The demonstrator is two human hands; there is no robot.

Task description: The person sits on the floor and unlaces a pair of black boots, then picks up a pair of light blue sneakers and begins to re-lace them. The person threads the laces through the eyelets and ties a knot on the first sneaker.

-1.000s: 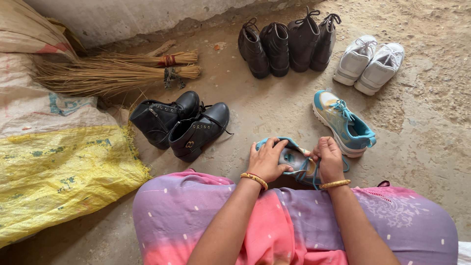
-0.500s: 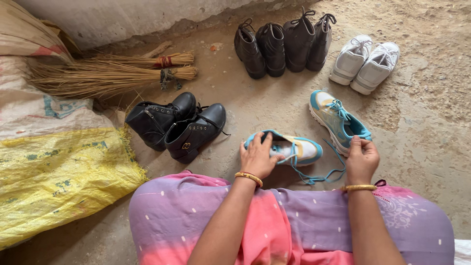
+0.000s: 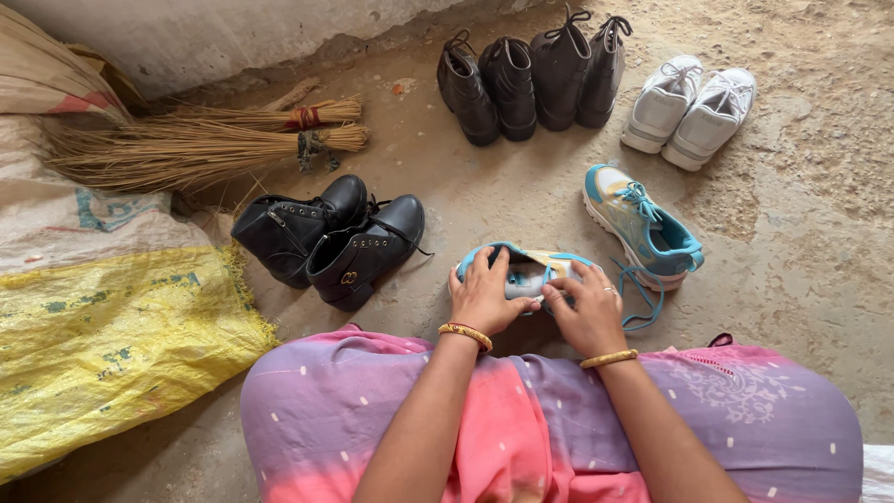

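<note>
A blue and white sneaker (image 3: 523, 267) lies on the concrete floor in front of my knees. My left hand (image 3: 485, 298) grips its heel end. My right hand (image 3: 587, 312) rests on the shoe's top, fingers on the blue lace (image 3: 643, 296), which loops out to the right. Its matching sneaker (image 3: 643, 225) stands just beyond, to the right, laced. Both wrists wear gold bangles. My lap is covered by pink and purple cloth.
A pair of black ankle boots (image 3: 331, 237) sits to the left. Several black boots (image 3: 531, 79) and a white sneaker pair (image 3: 689, 107) line the back. Straw brooms (image 3: 200, 140) lie by the wall. Yellow and white woven sacks (image 3: 102, 317) fill the left.
My right hand pulled the lace out to the right, then came back onto the top of the sneaker. My left hand stayed on the heel. The view shifted slightly.
</note>
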